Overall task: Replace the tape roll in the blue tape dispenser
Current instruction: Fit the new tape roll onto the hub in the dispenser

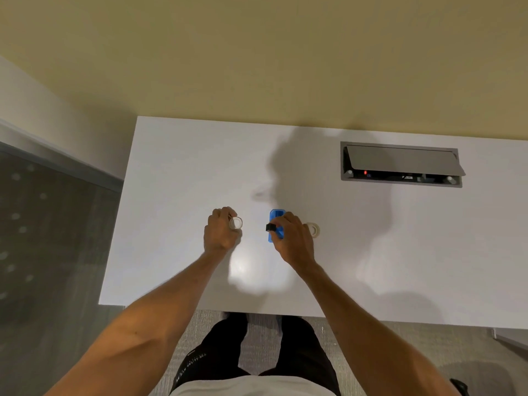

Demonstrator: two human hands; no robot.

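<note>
Dispenser (275, 227) under right hand (293, 238)

An office: my white laminate desk (185, 167) has a grey recessed power-outlet box (400, 164) at far right; grey carpet (57, 252) below.

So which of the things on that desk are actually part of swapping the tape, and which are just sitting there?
Part of the job:
- blue tape dispenser
- small black piece in the right hand
- clear ring-shaped roll in the left hand
- second tape roll lying right of the dispenser

Just there:
- open cable box set in the white desk
</note>
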